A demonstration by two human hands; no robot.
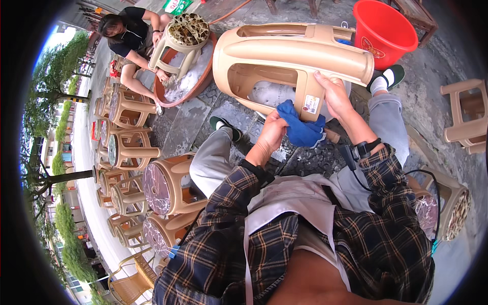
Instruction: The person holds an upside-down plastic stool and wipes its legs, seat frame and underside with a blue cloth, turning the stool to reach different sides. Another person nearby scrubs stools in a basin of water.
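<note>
A beige plastic stool (pixel 274 57) is held on its side before me, a label stuck near one edge. My right hand (pixel 335 93) grips the stool's near right part, thumb on top. A blue cloth (pixel 303 127) is bunched in my left hand (pixel 272 129) and lies against the stool's lower edge beneath the label. Part of the cloth hides that edge. Through the stool's side opening shows sudsy water (pixel 272 93) in a container below, mostly hidden.
A red bucket (pixel 385 34) stands at upper right. At upper left a person (pixel 133 42) holds another stool (pixel 177 47) over a brown basin (pixel 207 78) of suds. Several stools (pixel 167 187) fill the left side, near a woven chair (pixel 133 284); more stools (pixel 467 114) are at right.
</note>
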